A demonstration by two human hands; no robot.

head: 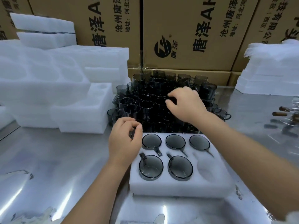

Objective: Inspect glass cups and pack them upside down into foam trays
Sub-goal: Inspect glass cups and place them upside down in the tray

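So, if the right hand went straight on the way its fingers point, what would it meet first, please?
Most likely the pile of dark glass cups. The right hand hangs over it with curled fingers aimed left and down, so a cup near the pile's middle comes first, though depth is unclear.

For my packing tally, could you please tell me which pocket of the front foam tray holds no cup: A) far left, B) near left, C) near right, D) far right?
C: the near-right pocket of the foam tray shows bare white foam, while the other five hold inverted smoked glass cups.
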